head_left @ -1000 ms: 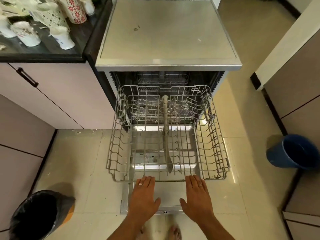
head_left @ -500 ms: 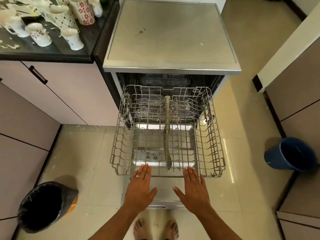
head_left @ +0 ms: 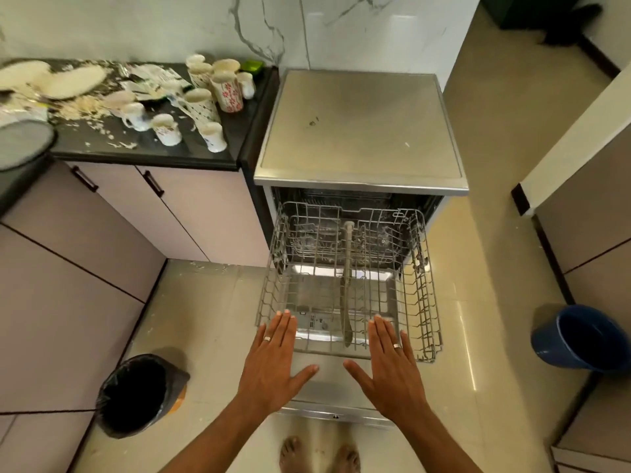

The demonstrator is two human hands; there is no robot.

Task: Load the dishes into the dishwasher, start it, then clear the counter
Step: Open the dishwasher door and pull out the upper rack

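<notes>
The rack (head_left: pixel 348 285) is sitting pulled out over the open door (head_left: pixel 317 387) of the dishwasher (head_left: pixel 358 131), and it is holding no dishes. Its front wire edge is lying just under the fingertips of both hands. The left hand (head_left: pixel 273 363) and the right hand (head_left: pixel 389 367) are hovering flat, fingers straight and close together, thumbs spread inward toward each other, gripping nothing; whether the tips are actually touching the wire is hard to tell.

The dishes are waiting well beyond the left fingers, up on the counter (head_left: pixel 153 155): a cluster of mugs (head_left: pixel 205 107) at the end nearest the dishwasher and plates (head_left: pixel 68 80) farther left among spilled food scraps.

Judging by this, loading is only beginning. To do it well, the rack should be resting fully out and steady before either hand is leaving it; then the near mugs are the easy first reach, going in mouth-down between the tines so they are draining. Scraps are best being tipped into the bin (head_left: pixel 136 394), standing on the floor just left of the left wrist, before anything is going into the rack. A bucket (head_left: pixel 577 336) is standing well to the right of the right fingers.
</notes>
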